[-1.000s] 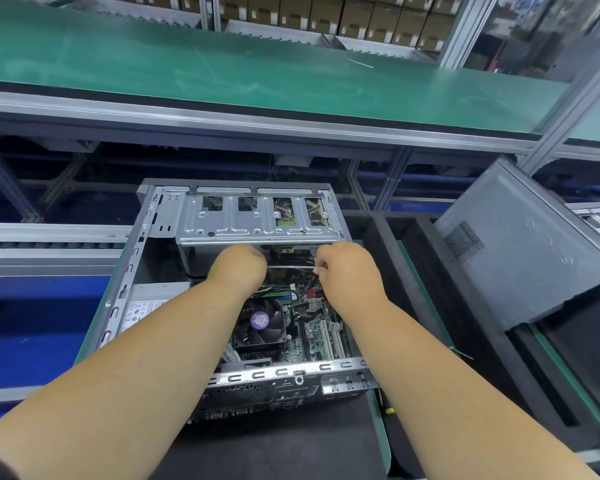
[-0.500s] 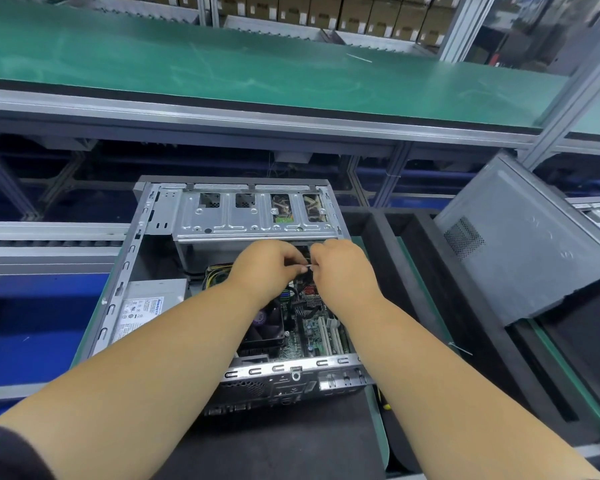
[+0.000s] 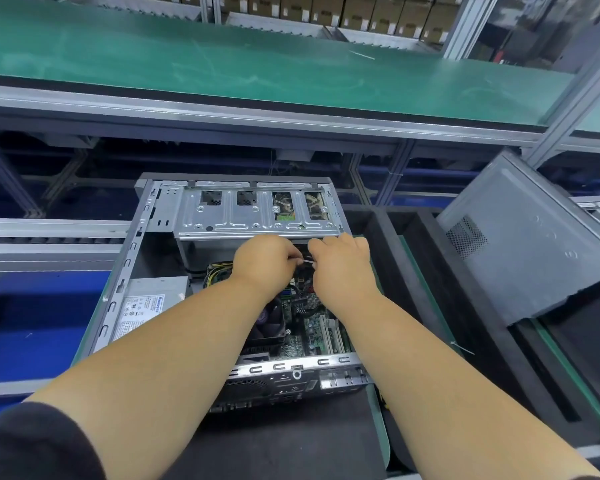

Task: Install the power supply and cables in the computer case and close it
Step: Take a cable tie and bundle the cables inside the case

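PSU [image 3: 146, 303] already sits left of our grip; both hands [image 3: 265, 261] [image 3: 343, 268] pinch a white tie [image 3: 307, 261] around cables [image 3: 217, 271]. Side panel [image 3: 530, 244], off right, isn't on yet.

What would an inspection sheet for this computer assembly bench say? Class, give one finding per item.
Surface: dark mat under the case.
Job's things: open computer case lying flat; power supply sits in its left side; side panel leans off to the right.
Clutter: nothing seen.
Grippers: left hand and right hand both pinch a thin white strip below the drive cage.
Cables: yellow and black wire bundle beside the left hand.
Surroundings: green conveyor belt beyond; cardboard boxes behind it.
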### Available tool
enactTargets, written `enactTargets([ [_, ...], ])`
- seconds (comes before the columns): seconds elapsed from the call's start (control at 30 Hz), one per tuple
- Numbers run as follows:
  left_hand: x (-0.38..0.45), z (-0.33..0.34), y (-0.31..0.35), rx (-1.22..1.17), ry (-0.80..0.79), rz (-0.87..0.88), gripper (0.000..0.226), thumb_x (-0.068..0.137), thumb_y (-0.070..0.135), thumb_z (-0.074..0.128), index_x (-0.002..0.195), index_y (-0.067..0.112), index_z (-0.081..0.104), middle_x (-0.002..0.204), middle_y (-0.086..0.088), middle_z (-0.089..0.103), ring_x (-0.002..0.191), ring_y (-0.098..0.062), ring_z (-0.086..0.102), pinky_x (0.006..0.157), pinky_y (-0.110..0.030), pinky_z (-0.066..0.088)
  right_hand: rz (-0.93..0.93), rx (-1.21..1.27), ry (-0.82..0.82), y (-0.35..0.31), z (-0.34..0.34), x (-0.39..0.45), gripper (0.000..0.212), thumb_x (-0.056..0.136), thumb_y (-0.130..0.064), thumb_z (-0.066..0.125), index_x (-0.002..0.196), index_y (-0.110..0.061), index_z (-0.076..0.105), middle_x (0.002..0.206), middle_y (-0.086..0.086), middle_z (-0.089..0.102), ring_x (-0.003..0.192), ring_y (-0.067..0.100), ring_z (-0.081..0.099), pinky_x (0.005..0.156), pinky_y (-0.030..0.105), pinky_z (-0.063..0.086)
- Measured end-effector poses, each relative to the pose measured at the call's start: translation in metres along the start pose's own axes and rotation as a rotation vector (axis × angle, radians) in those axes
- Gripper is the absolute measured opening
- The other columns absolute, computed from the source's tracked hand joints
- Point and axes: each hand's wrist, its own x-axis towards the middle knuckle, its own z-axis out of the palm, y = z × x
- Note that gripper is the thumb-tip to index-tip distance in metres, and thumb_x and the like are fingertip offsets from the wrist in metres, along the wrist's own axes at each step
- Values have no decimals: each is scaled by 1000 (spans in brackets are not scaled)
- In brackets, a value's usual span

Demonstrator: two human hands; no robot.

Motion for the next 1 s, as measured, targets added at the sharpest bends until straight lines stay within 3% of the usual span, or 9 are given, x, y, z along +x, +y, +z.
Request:
enactTargets([
  [0.17,-3,3,-4,-45,-6,-28,17,91,37,60,99,35,75,99,13,72,92,-15,63,74,-28,52,96,-14,-25,3,-1,2,21,91,-34,60,83,-25,43,86,-3,59,90,23,49,73,37,17],
  [0.3,-4,5,-3,-125,-13,-94,15,90,38,63,95,36,76,98,16,72,90,-12,63,73,-27,53,129,-132,-12,2,-5,-2,23,93,-46,54,85,-25,58,90,-3,53,92,22,42,72,37,14],
  [0.43,-3,7,-1,-180,-84,-144,15,88,42,64,95,37,77,99,15,72,88,-11,63,73,-28,54,157,-186,1,0,-6,-4,31,93,-48,50,84,-25,68,88,-3,40,96,23,35,73,38,16],
  [0.6,-2,6,-2,-220,-94,-176,14,85,43,67,93,37,77,98,15,73,79,-7,58,66,-22,46,182,-134,-12,-1,-7,-2,25,91,-38,50,77,-25,66,85,-5,37,88,19,21,70,36,9],
  [0.73,-1,-4,-6,-161,-180,-180,18,85,38,69,101,36,75,105,15,71,93,-10,62,75,-24,50,163,-95,-9,-1,-13,-6,26,93,-41,50,85,-27,71,94,-6,49,96,21,36,77,37,18],
  [0.83,0,-18,-15,-102,-237,-196,22,83,39,71,104,35,74,114,15,68,102,-13,61,83,-26,48,25,37,100,0,-23,-10,19,89,-40,59,83,-26,70,91,-6,55,93,22,49,82,37,26],
  [0.9,1,-27,-20,-83,-293,-190,19,84,39,70,102,35,74,114,14,68,102,-13,61,88,-29,48,-155,200,9,-2,-31,-8,15,87,-37,63,81,-24,70,85,-6,57,89,20,54,83,36,38],
  [1.0,3,-38,-24,-117,-354,-196,15,86,37,68,98,33,76,106,11,71,98,-13,62,91,-32,49,-351,388,-465,-12,-39,2,11,88,-33,65,87,-28,74,82,-11,64,80,10,59,77,32,51],
])
